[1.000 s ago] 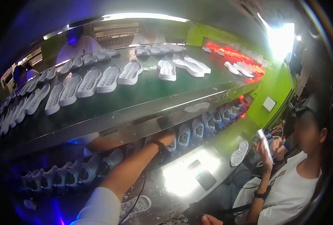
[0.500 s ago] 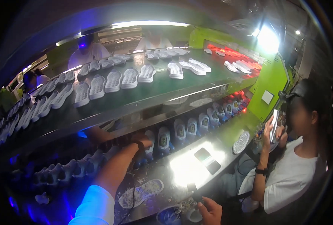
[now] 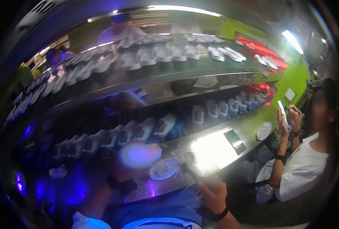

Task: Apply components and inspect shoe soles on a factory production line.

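Observation:
Close to my body, above the near edge of the bench, my left hand is closed on a white shoe upper. Blue light falls on the upper, and motion smears both it and the hand. To its right, my right hand grips a dark tool with a slim handle and a wider block-like head; its exact kind is unclear. Between the hands lies a pale shoe sole on the bench. Beyond them, a row of white shoe uppers stands on the lower level.
Above runs a green conveyor belt with several rows of white soles and a metal edge. A phone-like dark device lies under bright light on the bench. At right, a person holds a white sole, beside another sole.
My left hand has drawn back from the lower row toward me, bringing a shoe upper along. My right hand has risen further into view with the dark tool. The whole view has shifted leftward.

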Tool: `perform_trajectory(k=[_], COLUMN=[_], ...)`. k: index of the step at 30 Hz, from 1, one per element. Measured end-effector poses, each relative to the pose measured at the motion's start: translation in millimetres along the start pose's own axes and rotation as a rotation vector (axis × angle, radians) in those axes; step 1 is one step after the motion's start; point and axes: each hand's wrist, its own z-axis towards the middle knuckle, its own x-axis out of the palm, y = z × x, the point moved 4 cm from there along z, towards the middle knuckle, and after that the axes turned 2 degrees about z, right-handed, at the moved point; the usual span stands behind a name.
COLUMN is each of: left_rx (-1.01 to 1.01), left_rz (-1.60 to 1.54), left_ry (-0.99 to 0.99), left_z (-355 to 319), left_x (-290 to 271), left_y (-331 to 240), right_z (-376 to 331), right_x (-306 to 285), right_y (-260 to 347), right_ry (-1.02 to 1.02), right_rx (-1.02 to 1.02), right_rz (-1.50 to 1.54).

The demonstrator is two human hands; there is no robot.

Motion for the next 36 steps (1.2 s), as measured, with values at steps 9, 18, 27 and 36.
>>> perform_trajectory(k=[9,18,27,36], left_rx=[0.366,0.416,0.4,0.403], left_rz=[0.412,0.429,0.424,0.405], left_ry=[-0.098,-0.132,-0.172,-0.183], left_z=[-101,-120,-118,-115], left_x=[-52,-60,-59,-63], left_y=[-65,-60,-58,-55], right_z=[5,0,-14,-30], right_x=[91,119,120,118], right_y=[30,53,46,48], right_ry=[0.101,0.111,0.151,0.213], right_rx=[-0.052,-0.189,-0.239,-0.243], right_rz=[0.105,-0.048,-0.044,0.012])
